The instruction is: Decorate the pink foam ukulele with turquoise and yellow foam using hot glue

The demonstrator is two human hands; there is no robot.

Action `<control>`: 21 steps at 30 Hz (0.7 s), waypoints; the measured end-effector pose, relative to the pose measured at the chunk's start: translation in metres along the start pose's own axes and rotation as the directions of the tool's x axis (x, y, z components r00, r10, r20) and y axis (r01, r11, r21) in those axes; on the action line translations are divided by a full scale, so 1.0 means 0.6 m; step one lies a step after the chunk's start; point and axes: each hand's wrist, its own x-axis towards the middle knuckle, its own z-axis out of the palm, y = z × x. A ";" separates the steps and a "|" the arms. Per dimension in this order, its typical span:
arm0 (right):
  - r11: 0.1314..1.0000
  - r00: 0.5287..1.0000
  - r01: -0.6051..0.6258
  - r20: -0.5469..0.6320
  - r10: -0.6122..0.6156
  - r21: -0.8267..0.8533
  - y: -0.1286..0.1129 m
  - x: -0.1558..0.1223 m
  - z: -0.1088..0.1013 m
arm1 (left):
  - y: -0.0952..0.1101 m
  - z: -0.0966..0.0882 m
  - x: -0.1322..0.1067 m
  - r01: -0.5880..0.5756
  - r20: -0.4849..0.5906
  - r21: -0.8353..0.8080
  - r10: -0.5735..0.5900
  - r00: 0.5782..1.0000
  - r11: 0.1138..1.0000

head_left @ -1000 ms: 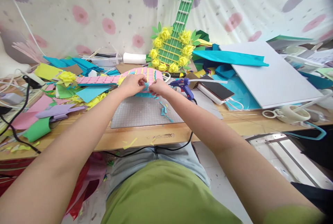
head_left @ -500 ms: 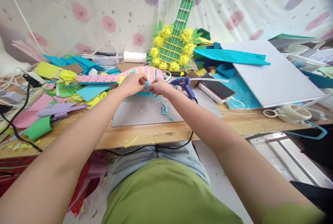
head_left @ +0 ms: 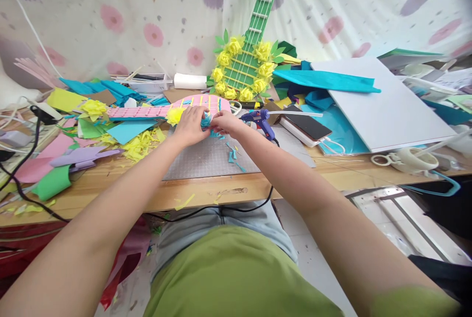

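A small blue crepe paper flower [head_left: 205, 121] is gripped between my two hands, over the near part of the pink paper guitar [head_left: 201, 102]. The fingers of my left hand [head_left: 191, 126] wrap round its left side. From the right, my right hand [head_left: 224, 123] pinches its edge, with the fingertips partly hidden. The pink guitar lies flat, its neck pointing left, with yellow strips across its body. A yellow paper flower [head_left: 174, 116] sits on it beside my left hand. Below my hands, blue paper scraps [head_left: 232, 154] lie on the grey cutting mat [head_left: 199, 164].
A green paper guitar [head_left: 258, 24] ringed with yellow flowers leans against the curtain. Right of my hands are a purple glue gun [head_left: 262, 121] and a phone [head_left: 308, 124] on a white power bank. Coloured paper scraps [head_left: 79, 155] cover the left. A black cord hangs along the table's front edge.
My left hand has turned and spread round the blue flower, and has shifted slightly lower. The yellow flower beside it now shows more fully. My right hand has stayed almost in place.
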 end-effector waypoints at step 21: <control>0.983 0.981 0.181 -0.065 -0.181 0.001 0.031 0.042 0.006 | 0.002 0.005 0.006 -0.004 -0.050 0.021 0.005 0.999 1.000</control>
